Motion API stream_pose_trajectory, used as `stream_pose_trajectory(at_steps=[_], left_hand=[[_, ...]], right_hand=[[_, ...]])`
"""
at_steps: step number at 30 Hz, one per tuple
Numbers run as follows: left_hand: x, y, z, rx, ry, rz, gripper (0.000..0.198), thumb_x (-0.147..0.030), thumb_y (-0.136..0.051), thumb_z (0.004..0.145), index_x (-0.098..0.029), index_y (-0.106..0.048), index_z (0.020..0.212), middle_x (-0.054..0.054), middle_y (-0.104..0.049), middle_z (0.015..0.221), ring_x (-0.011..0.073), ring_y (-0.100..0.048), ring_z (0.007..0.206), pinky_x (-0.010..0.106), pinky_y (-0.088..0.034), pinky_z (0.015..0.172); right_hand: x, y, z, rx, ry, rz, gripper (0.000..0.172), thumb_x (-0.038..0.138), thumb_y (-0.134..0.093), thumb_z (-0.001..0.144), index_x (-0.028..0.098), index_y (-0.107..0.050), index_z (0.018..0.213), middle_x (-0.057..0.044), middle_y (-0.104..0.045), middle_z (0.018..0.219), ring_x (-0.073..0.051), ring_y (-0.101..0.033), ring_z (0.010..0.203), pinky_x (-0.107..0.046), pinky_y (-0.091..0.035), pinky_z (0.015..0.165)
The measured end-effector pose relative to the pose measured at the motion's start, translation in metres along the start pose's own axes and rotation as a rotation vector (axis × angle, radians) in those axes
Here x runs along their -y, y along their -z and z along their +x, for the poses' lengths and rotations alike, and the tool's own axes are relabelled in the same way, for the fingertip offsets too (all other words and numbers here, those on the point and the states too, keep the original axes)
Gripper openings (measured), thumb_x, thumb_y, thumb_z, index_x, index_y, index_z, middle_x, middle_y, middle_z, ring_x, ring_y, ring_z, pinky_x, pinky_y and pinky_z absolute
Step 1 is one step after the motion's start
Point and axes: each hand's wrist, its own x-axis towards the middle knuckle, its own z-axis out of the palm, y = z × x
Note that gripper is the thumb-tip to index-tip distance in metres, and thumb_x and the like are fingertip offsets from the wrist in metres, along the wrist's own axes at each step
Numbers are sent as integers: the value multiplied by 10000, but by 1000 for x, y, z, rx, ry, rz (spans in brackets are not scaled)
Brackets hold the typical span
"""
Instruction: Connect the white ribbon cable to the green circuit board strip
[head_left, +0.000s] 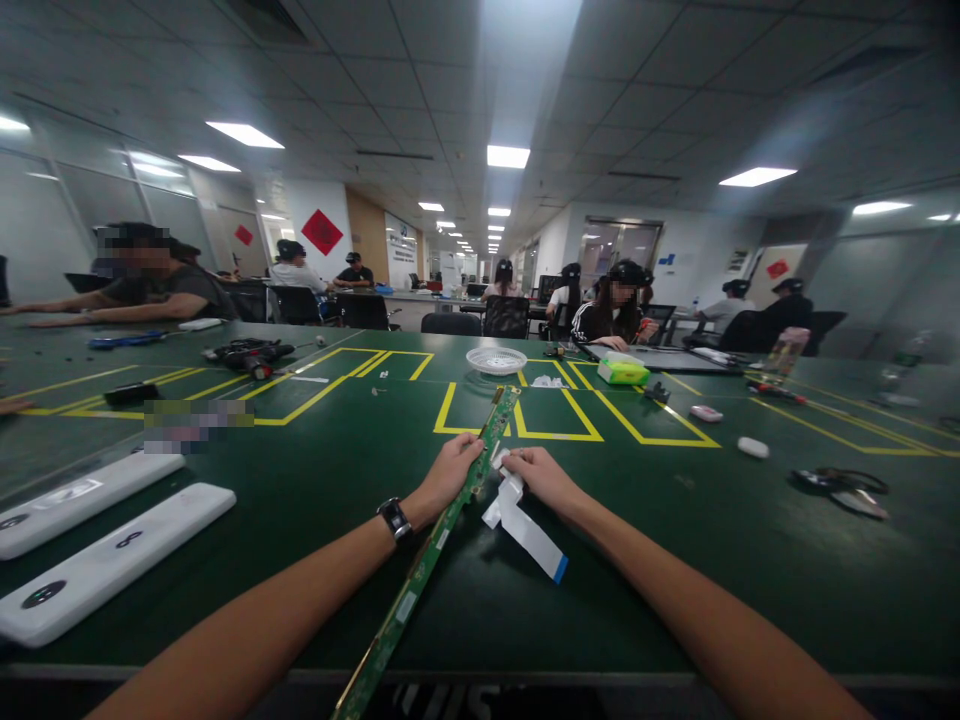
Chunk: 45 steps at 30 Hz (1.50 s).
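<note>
A long, narrow green circuit board (429, 560) slants from the table's front edge up toward the middle. Near its upper end my left hand (450, 475) is closed around it, with a watch on that wrist. My right hand (544, 478) is closed in a pinch on a white flat ribbon cable (531, 535), right beside the board. The folded cable hangs down to a blue-tipped end. Whether the cable's upper end is joined to the board, I cannot tell.
Two long white cases (124, 560) lie at the left. Beyond my hands stand a white round basket (496, 360) and a green tissue pack (623, 369). A dark cable bundle (840, 488) lies right. Yellow tape marks the green table (675, 560). Other people sit farther back.
</note>
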Motion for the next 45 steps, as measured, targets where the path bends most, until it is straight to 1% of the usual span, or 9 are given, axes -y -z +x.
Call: stream_pose_trajectory(at_steps=[6, 12, 21, 25, 30, 35, 37, 41, 45], left_hand=[[4, 0, 2, -18, -7, 6, 331, -496, -584, 765, -170, -531, 745, -34, -536, 644, 116, -493, 574, 222, -387, 568], [3, 0, 1, -16, -22, -4, 309, -471, -584, 767, -168, -530, 743, -37, -531, 633, 115, -494, 578, 218, -384, 562], [-1, -2, -1, -9, 1, -14, 315, -480, -583, 765, -172, -517, 755, -48, -520, 636, 109, -489, 562, 217, -383, 557], [-1, -2, -2, 3, 14, -30, 309, -474, -582, 772, -172, -519, 772, -49, -524, 630, 106, -495, 554, 213, -382, 549], [3, -1, 1, -1, 15, -42, 314, -478, -589, 769, -170, -533, 783, -51, -531, 615, 104, -491, 531, 213, -368, 524], [2, -2, 0, 1, 9, -44, 295, -460, -585, 779, -169, -537, 781, -52, -539, 622, 103, -492, 540, 216, -373, 531], [0, -2, -1, 0, 12, -38, 291, -455, -584, 780, -167, -538, 782, -49, -547, 632, 106, -502, 552, 218, -383, 545], [-1, -3, -1, -5, 4, -27, 299, -463, -589, 766, -168, -536, 769, -45, -551, 630, 111, -513, 561, 218, -383, 548], [0, -3, 0, -3, 14, -27, 304, -472, -587, 765, -175, -528, 768, -47, -555, 624, 115, -521, 558, 217, -378, 543]], right_hand=[[-5, 2, 2, -8, 9, -50, 278, 377, -535, 821, 142, -598, 686, 31, -552, 544, -75, -437, 460, -197, -292, 456], [-1, 1, 1, -26, 32, -36, 234, 326, -533, 797, 140, -605, 674, 37, -532, 531, -73, -428, 453, -196, -287, 446], [2, -2, 0, 29, 23, 50, 150, 234, -483, 769, 153, -585, 693, 30, -570, 536, -78, -471, 430, -187, -348, 437], [-2, 0, 1, 17, 44, 36, 181, 276, -502, 790, 149, -603, 709, 28, -575, 558, -80, -477, 450, -189, -354, 448], [-3, 0, 2, -21, 35, -14, 260, 339, -502, 820, 149, -602, 674, 19, -581, 557, -84, -477, 464, -198, -342, 465], [-3, 2, 2, -33, 27, -11, 298, 353, -478, 832, 141, -617, 676, 4, -588, 564, -90, -489, 480, -200, -358, 478], [-4, 2, 3, -22, 18, 2, 285, 336, -473, 826, 138, -621, 684, 1, -589, 568, -91, -492, 479, -197, -361, 469], [-6, 1, 5, 6, 10, 47, 197, 249, -471, 776, 144, -617, 696, 16, -565, 539, -86, -481, 457, -188, -370, 449], [-4, 0, 4, 2, 16, 60, 158, 206, -478, 742, 147, -619, 706, 24, -558, 537, -86, -480, 455, -188, -388, 450]])
